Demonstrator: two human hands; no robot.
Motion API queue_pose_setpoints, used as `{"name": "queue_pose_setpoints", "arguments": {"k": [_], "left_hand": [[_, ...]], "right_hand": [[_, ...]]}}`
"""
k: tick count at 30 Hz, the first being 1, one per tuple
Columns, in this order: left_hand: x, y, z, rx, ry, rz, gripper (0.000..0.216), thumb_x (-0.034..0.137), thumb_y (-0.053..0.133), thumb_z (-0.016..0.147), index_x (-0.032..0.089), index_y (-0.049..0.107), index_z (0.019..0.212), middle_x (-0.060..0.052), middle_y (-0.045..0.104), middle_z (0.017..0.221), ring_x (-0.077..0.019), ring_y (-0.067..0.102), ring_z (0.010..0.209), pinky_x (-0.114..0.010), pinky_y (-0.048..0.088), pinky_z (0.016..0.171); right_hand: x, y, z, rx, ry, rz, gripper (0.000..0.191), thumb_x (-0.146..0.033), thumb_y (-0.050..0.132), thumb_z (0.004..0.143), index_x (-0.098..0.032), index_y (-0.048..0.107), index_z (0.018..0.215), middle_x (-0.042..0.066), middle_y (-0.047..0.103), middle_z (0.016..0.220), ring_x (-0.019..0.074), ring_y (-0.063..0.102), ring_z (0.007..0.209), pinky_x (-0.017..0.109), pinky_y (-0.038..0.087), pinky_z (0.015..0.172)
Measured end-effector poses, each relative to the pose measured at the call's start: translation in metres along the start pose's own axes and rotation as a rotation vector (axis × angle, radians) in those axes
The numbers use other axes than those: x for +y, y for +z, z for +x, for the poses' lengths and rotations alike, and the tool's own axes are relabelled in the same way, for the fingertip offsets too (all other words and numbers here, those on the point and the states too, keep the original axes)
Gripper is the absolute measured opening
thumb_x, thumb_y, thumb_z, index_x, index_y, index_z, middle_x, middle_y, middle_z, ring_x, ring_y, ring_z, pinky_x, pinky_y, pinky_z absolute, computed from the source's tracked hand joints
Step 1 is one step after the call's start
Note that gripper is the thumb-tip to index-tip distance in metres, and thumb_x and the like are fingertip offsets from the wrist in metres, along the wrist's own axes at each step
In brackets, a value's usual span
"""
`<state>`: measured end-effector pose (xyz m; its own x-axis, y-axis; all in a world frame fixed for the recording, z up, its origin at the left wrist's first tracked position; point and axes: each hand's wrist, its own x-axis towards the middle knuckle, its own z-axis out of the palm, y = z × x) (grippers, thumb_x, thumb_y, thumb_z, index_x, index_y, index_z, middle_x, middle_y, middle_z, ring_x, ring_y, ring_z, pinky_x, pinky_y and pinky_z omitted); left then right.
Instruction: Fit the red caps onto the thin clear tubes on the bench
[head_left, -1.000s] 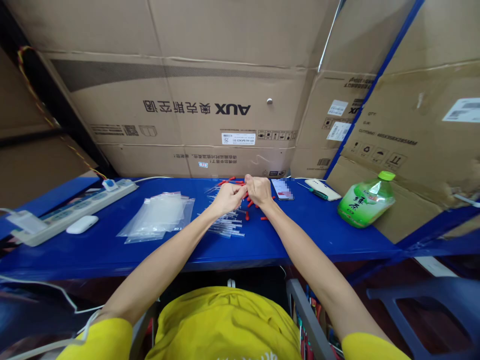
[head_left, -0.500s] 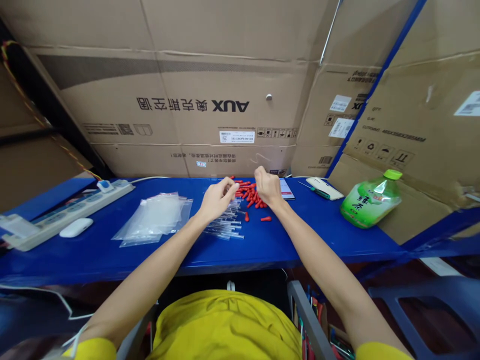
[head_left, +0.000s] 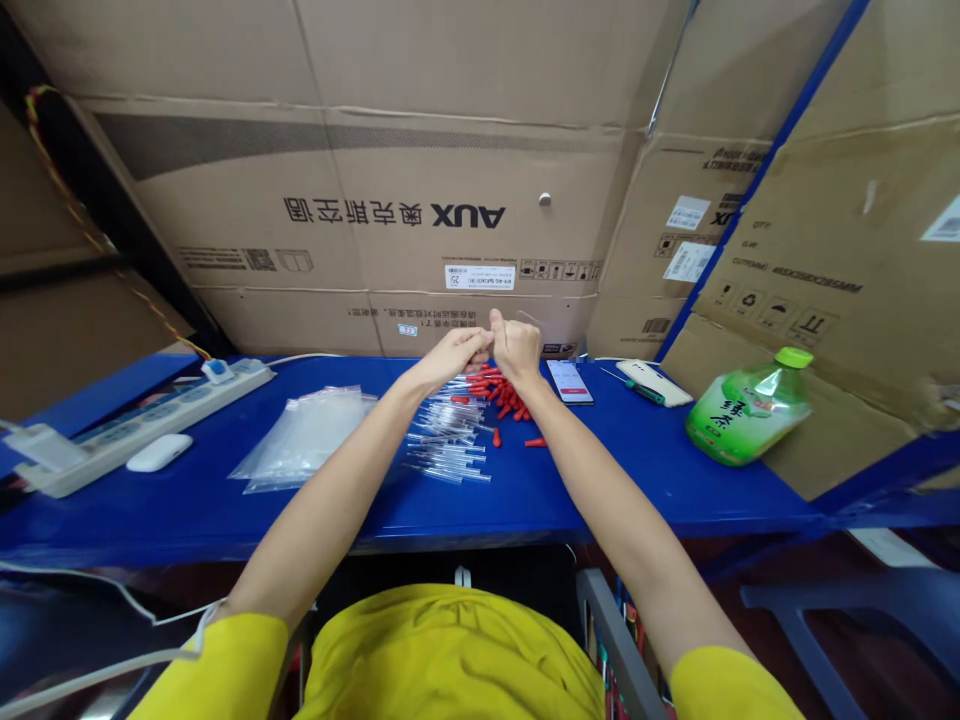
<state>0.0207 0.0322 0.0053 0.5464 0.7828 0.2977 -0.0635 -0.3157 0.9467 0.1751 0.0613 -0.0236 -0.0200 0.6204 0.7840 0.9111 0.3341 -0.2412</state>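
Note:
My left hand (head_left: 451,360) and my right hand (head_left: 517,348) meet above the blue table (head_left: 525,500), fingertips against each other. Both are closed, with the right thumb pointing up. Whatever is between their fingers is hidden. Beneath them lies a pile of small red rubber bulbs (head_left: 511,402), with a loose red bulb (head_left: 496,437) nearer to me. Many thin clear dropper tubes (head_left: 450,440) are spread below my left hand, mostly lying sideways.
Clear zip bags (head_left: 300,440) are stacked at left, by a white earbud case (head_left: 159,452) and a power strip (head_left: 150,425). Rightward lie a phone (head_left: 570,382), a screwdriver (head_left: 645,390) and a green tea bottle (head_left: 746,410). Cardboard (head_left: 375,160) walls the back.
My hands have come together from either side of the red pile. The right hand has moved left and up, uncovering the phone.

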Motion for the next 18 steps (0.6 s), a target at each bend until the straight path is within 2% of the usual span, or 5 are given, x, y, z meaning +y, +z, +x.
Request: {"name": "queue_pose_setpoints", "arguments": {"k": [3,7,13,18], "left_hand": [[-0.016,0.007,-0.003,0.086,-0.032,-0.036,0.041,0.039,0.062,0.091,0.021,0.035,0.067,0.008,0.025,0.059,-0.0049,0.020,0.049,-0.021,0.015,0.047],[-0.027,0.015,-0.008,0.189,-0.021,-0.002,0.039,0.033,0.059,0.087,0.021,0.033,0.060,0.008,0.021,0.056,-0.0046,0.016,0.049,-0.023,0.012,0.048],[-0.029,0.021,-0.007,0.275,-0.042,-0.064,0.038,0.035,0.062,0.082,0.021,0.034,0.059,0.008,0.024,0.056,-0.0040,0.017,0.048,-0.023,0.011,0.049],[-0.027,0.024,-0.005,0.317,-0.096,-0.171,0.038,0.036,0.064,0.080,0.022,0.034,0.062,0.009,0.022,0.056,-0.0036,0.014,0.047,-0.023,0.011,0.047]], "right_hand": [[0.000,0.011,-0.012,-0.018,0.072,-0.038,0.063,-0.038,0.031,0.113,-0.013,0.078,0.079,0.015,0.074,0.077,0.0197,0.068,0.072,0.029,0.035,0.066],[0.003,0.017,-0.020,-0.003,0.089,-0.067,0.066,-0.037,0.030,0.113,-0.012,0.077,0.074,0.018,0.075,0.076,0.0205,0.069,0.070,0.029,0.035,0.064],[0.009,0.018,-0.018,-0.018,0.113,-0.044,0.068,-0.037,0.028,0.113,-0.013,0.075,0.070,0.018,0.076,0.075,0.0207,0.071,0.068,0.029,0.035,0.064],[0.009,0.019,-0.018,0.045,0.114,-0.020,0.072,-0.038,0.023,0.114,-0.014,0.075,0.070,0.017,0.075,0.070,0.0205,0.071,0.068,0.029,0.033,0.062]]}}
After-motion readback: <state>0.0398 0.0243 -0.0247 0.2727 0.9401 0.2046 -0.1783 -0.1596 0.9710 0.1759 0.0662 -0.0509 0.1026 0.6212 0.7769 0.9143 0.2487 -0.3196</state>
